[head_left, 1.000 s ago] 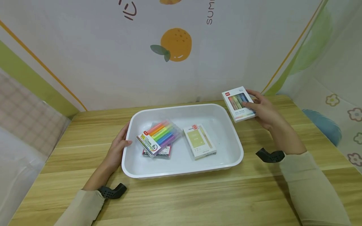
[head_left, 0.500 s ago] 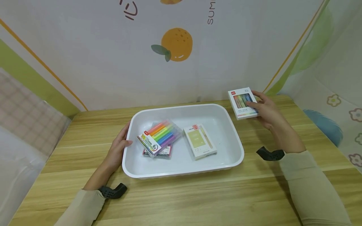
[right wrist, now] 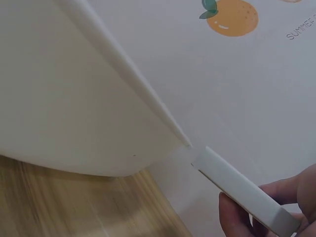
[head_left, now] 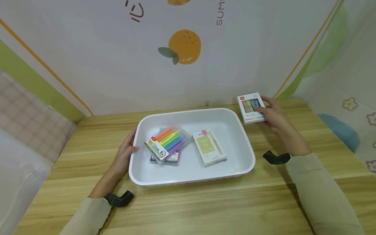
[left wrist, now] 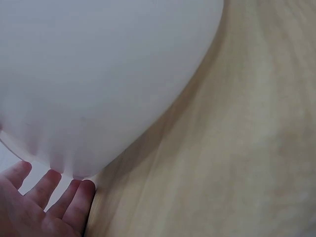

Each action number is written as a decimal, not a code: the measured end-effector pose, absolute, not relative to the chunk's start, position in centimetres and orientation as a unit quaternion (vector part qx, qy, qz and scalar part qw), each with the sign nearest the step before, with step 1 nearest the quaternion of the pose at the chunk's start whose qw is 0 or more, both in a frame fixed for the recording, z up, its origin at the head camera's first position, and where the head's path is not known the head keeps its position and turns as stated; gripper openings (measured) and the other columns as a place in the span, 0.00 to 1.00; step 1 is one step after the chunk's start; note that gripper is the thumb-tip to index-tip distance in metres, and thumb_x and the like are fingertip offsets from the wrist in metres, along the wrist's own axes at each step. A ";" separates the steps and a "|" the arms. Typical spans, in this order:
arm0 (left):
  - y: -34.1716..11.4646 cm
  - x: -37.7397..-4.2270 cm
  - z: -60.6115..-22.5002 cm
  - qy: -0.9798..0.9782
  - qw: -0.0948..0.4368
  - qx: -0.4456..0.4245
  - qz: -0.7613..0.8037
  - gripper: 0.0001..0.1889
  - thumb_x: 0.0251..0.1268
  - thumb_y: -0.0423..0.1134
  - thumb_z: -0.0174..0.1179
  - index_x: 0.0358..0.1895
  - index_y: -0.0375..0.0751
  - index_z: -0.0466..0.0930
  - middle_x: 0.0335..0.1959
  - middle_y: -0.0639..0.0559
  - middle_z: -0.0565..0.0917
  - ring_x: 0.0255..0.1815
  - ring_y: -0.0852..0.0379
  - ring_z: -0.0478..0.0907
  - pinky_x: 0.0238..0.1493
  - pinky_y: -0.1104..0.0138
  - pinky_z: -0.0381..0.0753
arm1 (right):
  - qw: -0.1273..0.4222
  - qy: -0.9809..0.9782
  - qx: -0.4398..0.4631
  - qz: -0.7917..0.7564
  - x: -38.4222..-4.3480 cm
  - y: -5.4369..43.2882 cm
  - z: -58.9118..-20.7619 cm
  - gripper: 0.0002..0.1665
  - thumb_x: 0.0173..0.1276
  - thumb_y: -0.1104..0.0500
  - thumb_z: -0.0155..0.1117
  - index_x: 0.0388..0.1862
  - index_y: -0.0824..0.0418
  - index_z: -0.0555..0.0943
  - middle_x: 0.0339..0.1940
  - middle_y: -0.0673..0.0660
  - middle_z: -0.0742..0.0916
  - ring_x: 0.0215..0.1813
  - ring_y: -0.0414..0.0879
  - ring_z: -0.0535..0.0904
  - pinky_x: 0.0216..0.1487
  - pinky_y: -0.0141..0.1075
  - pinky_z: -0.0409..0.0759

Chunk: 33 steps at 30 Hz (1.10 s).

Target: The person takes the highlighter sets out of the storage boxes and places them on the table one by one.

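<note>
My left hand [head_left: 122, 156] holds the left side of a white plastic tray [head_left: 191, 180]. Its thumb lies at the rim; in the left wrist view the fingers [left wrist: 44, 190] touch the outer wall. Off the tray's back right corner, my right hand [head_left: 274, 114] grips a white windowed box of pastel pens [head_left: 251, 117], thumb on its front. The right wrist view shows the box [right wrist: 242, 190] edge-on, close to the tray rim. Inside the tray, a clear pack of rainbow highlighters [head_left: 167, 143] overlaps another clear pack [head_left: 173, 159]. A white-and-green box marked 12 [head_left: 208, 147] lies right of them.
The tray stands on a wood-grain table [head_left: 205, 209]. Behind it hangs a white cloth with a printed orange [head_left: 185, 46]. A rounded blue object [head_left: 340, 130] shows beyond the table's right edge.
My right hand has shifted the box of pastel pens slightly rightward, away from the tray, and the box looks more upright. The left hand and the tray contents stay as they were.
</note>
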<state>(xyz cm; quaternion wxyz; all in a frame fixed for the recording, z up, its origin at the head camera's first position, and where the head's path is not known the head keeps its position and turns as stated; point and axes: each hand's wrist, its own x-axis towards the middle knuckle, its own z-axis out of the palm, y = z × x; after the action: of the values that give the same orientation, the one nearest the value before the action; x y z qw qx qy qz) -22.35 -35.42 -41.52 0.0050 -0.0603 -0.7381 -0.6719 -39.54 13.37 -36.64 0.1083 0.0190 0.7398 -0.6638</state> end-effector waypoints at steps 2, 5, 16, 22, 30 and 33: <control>-35.4 -22.4 -41.6 -0.739 0.003 -0.060 -0.671 0.39 0.68 0.28 0.38 0.83 0.46 0.42 0.85 0.41 0.46 0.68 0.71 0.66 0.57 0.76 0.79 | 0.105 0.748 0.017 -0.655 -39.7 13.2 -36.8 0.44 0.78 0.57 0.54 0.85 0.54 0.46 0.52 0.54 0.69 0.35 0.35 0.83 0.37 0.31 0.87; -35.4 -22.4 -41.6 -0.739 0.005 -0.061 -0.671 0.39 0.68 0.28 0.38 0.83 0.46 0.42 0.85 0.41 0.46 0.68 0.71 0.67 0.56 0.76 0.80 | 0.098 0.764 0.017 -0.637 -40.0 13.0 -37.1 0.43 0.78 0.57 0.53 0.85 0.55 0.46 0.52 0.54 0.69 0.34 0.34 0.83 0.37 0.31 0.86; -35.1 -22.1 -41.8 -0.735 0.012 -0.065 -0.674 0.39 0.67 0.27 0.37 0.83 0.42 0.42 0.84 0.37 0.46 0.66 0.72 0.68 0.56 0.76 0.80 | 0.082 0.803 0.020 -0.590 -40.8 12.6 -38.7 0.42 0.78 0.56 0.53 0.84 0.56 0.47 0.50 0.56 0.71 0.30 0.33 0.80 0.32 0.28 0.84; -35.1 -22.2 -41.8 -0.739 0.015 -0.059 -0.671 0.40 0.66 0.27 0.38 0.83 0.42 0.43 0.84 0.37 0.45 0.66 0.72 0.68 0.56 0.77 0.79 | 0.087 0.807 0.011 -0.584 -41.2 12.2 -39.3 0.42 0.78 0.56 0.53 0.84 0.57 0.47 0.51 0.58 0.72 0.29 0.33 0.81 0.31 0.29 0.84; -35.1 -22.2 -41.7 -0.741 0.012 -0.056 -0.669 0.40 0.66 0.27 0.38 0.83 0.42 0.42 0.84 0.37 0.45 0.67 0.73 0.67 0.56 0.77 0.79 | 0.109 0.804 0.005 -0.585 -41.4 12.1 -40.4 0.43 0.79 0.57 0.53 0.84 0.58 0.45 0.54 0.61 0.73 0.29 0.33 0.82 0.31 0.28 0.84; -35.1 -22.2 -41.8 -0.741 0.011 -0.057 -0.669 0.40 0.66 0.27 0.37 0.83 0.42 0.42 0.84 0.38 0.45 0.67 0.73 0.67 0.56 0.77 0.79 | 0.103 0.801 0.006 -0.590 -41.5 11.9 -40.9 0.42 0.78 0.58 0.53 0.84 0.59 0.47 0.56 0.61 0.74 0.29 0.33 0.82 0.31 0.27 0.84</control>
<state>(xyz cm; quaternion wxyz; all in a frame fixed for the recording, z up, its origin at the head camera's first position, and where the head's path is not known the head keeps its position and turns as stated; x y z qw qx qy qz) -22.22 -35.05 -41.76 0.0107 -0.0573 -0.7413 -0.6687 -41.46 11.92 -40.87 0.1030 0.0058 0.8005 -0.5904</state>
